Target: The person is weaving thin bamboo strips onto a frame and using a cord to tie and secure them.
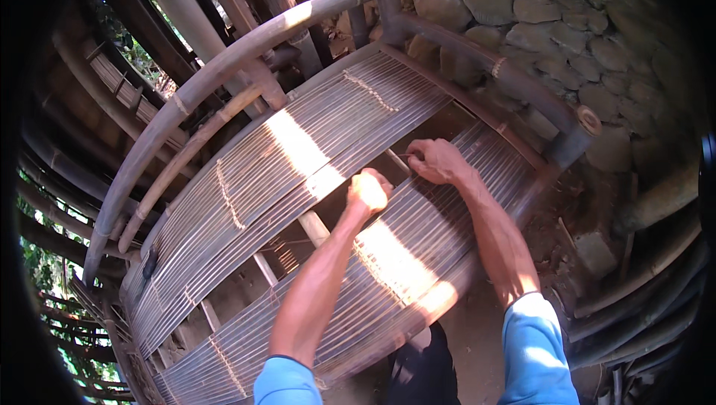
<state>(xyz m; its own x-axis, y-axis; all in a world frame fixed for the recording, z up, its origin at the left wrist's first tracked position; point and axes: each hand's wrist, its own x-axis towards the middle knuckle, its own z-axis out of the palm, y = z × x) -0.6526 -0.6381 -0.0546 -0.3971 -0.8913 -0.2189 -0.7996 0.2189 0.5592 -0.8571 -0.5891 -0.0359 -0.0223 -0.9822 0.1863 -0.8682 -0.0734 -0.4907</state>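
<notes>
Before me stands a bamboo bench whose seat is made of thin bamboo slats (276,170), tied in rows with pale cord lashing (230,195). A long gap parts the slats, and crossbars (313,227) show through it. My left hand (369,190) is closed at the gap's near edge, its fingertips hidden from view. Just right of it, my right hand (438,161) pinches beside a crossbar (398,160). Something thin and dark seems to stick out from its fingers, too small to name. Both forearms reach over the near slats.
A curved bamboo backrest rail (231,69) runs along the far left, and an armrest (492,66) along the far right. Behind rises a stone wall (552,32). Bamboo poles (656,271) lie at the right. My dark-clad leg (424,368) is close to the front edge.
</notes>
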